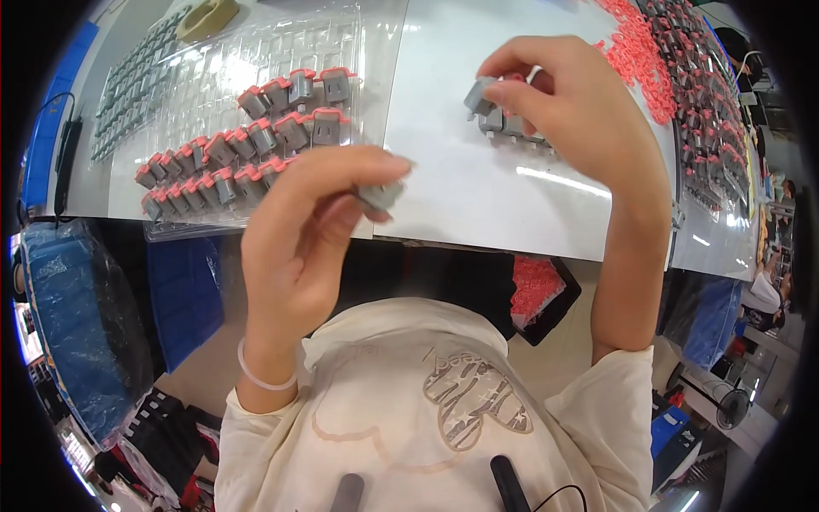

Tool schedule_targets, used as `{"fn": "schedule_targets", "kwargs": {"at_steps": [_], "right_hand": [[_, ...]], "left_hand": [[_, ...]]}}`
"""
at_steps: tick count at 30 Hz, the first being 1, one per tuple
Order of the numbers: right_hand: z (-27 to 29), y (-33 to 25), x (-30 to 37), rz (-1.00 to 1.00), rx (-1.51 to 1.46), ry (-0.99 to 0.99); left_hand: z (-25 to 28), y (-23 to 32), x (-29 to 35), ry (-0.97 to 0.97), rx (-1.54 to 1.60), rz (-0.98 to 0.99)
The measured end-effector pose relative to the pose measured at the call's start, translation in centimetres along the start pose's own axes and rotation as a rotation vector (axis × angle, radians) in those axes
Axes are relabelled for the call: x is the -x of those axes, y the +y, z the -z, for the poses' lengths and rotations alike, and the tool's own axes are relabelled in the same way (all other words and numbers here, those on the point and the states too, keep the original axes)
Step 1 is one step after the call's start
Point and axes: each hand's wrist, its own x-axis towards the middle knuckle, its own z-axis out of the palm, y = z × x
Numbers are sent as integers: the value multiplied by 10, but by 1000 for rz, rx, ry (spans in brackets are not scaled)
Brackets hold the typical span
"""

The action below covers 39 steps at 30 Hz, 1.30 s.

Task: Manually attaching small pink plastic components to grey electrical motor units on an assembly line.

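Note:
My left hand (294, 226), a pale band at its wrist, pinches a small grey motor (381, 198) above the table's front part. The fingers partly cover that motor. Further right, my right hand (580, 102) grips another small grey motor (479, 96) between thumb and fingers. Just beneath it, a short row of grey motors (512, 126) stands on the white table (452, 188), partly hidden by the hand. Left of my left hand, a clear plastic tray (299, 38) carries rows of grey motors with coral-pink clips (220, 149) on top.
Loose coral-pink clips (636, 51) lie heaped at the back right, beside a tray of clipped motors (704, 111). At the far left are a sheet of grey pieces (141, 77) and a beige ring (207, 19). Below the table edge sits a black box of pink pieces (563, 303).

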Motion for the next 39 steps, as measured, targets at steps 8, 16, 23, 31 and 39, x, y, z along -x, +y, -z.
{"fn": "schedule_targets", "kwargs": {"at_steps": [8,16,23,31,39], "right_hand": [[1,-42,-32,-103,552,-399],[4,-25,-25,164,558,-295],[30,-17,15,82,70,-256],[5,-20,56,105,-496,-526],[-22,-3,67,233,-801,-285]], "left_hand": [[-11,-4,40,-69,826,253],[-11,4,42,80,768,391],[-21,-9,38,-18,804,225],[-38,1,35,-3,856,479],[-41,4,38,24,720,382]]}}
